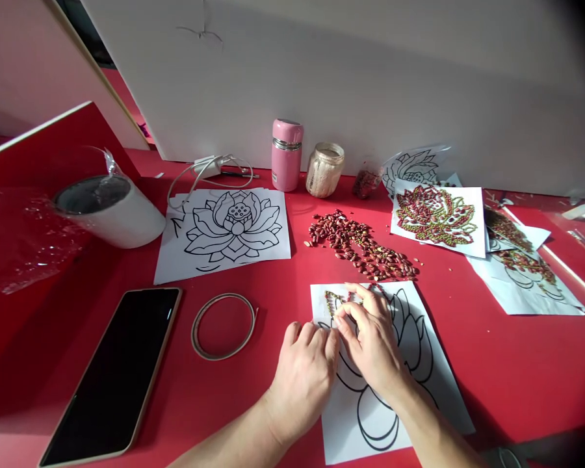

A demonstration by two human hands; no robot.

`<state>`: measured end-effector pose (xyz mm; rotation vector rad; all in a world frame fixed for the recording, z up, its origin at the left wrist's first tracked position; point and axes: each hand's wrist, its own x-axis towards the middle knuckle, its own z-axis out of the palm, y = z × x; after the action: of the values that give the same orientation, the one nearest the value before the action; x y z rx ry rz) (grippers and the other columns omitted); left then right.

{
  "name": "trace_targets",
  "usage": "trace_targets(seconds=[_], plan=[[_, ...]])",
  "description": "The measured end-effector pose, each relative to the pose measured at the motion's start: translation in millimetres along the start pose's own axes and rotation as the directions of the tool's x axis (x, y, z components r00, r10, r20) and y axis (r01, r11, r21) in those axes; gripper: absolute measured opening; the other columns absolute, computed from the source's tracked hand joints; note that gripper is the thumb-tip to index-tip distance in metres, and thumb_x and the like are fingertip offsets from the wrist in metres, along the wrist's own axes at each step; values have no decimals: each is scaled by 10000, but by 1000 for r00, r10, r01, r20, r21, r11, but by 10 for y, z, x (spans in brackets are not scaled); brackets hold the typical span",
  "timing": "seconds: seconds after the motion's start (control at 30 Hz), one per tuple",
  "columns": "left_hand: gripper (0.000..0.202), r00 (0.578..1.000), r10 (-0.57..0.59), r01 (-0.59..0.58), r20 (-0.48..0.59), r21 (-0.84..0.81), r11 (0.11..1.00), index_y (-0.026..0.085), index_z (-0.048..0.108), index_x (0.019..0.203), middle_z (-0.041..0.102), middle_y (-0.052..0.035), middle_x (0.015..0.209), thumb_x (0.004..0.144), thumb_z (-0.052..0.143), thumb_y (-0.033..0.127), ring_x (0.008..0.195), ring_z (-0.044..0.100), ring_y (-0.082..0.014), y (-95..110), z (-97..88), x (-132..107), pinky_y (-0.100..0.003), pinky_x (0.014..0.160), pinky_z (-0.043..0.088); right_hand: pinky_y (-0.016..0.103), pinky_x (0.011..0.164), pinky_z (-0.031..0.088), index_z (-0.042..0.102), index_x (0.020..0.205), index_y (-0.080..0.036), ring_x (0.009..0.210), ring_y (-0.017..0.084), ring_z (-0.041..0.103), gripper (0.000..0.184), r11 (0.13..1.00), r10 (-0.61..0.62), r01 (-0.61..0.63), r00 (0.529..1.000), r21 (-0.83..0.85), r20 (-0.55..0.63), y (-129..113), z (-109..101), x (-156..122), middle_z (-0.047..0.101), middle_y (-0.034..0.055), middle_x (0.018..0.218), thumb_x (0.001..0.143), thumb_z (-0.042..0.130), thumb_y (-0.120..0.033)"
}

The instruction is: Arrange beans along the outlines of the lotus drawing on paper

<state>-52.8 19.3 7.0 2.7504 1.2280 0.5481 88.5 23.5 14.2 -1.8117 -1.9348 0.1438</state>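
Beneath my hands lies a white sheet with a lotus line drawing [377,416]. Small red and green seeds line some outlines near its upper edge. My left hand [307,370] rests at the sheet's left edge, fingers curled closed; whatever they hold is hidden. Over the drawing, my right hand [373,335] has thumb and forefinger pinched together close to the left knuckles. Anything in that pinch is too small to make out. Just beyond the sheet spreads a pile of red and greenish seeds [365,247].
Left stand a large phone [112,377], a tape ring [224,327], printed lotus sheets [224,227] and a white roll [121,211]. Behind are a pink flask [286,156], a glass jar [324,170] and a small seed bag [366,182]. A seed-covered lotus picture [439,218] tops papers at right.
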Motion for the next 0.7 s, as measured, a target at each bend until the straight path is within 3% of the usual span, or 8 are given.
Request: trace_targets(seconds=[0.47, 0.7], plan=[[200, 999, 12, -12, -37, 5, 1000, 134, 529, 988, 524, -29, 702, 818, 428, 107, 660, 446, -163, -2, 37, -14, -329, 645, 321, 391, 807, 405, 569, 705, -219, 972, 228, 488, 88, 1000, -21, 21, 1000, -6, 7, 28, 30, 15, 485, 62, 1160, 760, 501, -215], [177, 999, -1, 2, -51, 17, 1000, 136, 535, 954, 524, -26, 686, 822, 420, 113, 653, 447, -160, 1, 43, -8, -326, 637, 317, 387, 822, 432, 583, 762, -218, 1014, 223, 487, 72, 990, 6, -4, 1000, 142, -13, 107, 1, 9, 488, 85, 1128, 753, 513, -232]])
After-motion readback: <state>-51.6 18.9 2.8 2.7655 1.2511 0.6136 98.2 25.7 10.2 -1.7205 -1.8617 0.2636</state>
